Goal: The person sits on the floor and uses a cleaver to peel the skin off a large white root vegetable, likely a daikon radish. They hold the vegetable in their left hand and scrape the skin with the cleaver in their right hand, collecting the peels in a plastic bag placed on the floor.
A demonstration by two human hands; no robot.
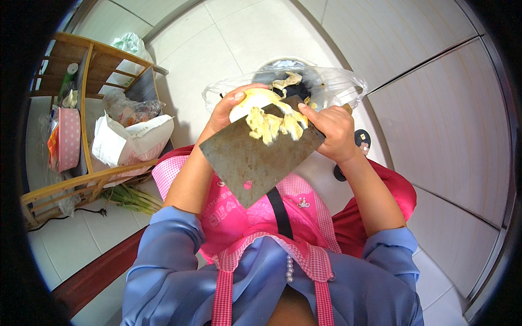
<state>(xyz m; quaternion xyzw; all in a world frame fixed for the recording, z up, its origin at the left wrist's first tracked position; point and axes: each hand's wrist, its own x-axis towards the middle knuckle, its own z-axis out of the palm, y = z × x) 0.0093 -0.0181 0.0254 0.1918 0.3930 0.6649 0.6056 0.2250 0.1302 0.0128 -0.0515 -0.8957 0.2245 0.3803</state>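
Note:
My left hand [224, 110] grips a round, pale-fleshed fruit or vegetable [255, 100] with yellowish skin along part of its edge. The handle of a broad cleaver [261, 165] is in my right hand [336, 129], with the thumb pressed near the top of the blade. Its cutting edge is close against the pale flesh; whether it is in it is hard to tell. Several yellowish peelings [273, 124] lie on the blade's flat side. Beneath both hands stands a bin [291, 60] lined with a clear plastic bag [338, 79], holding more peelings [287, 80].
To the left is a wooden shelf rack [85, 106] with a pink polka-dot basin [69, 138], a white bag [130, 140] and other bags. Green onions [132, 199] lie on the tiled floor beside it. Cabinet panels [448, 114] line the right side.

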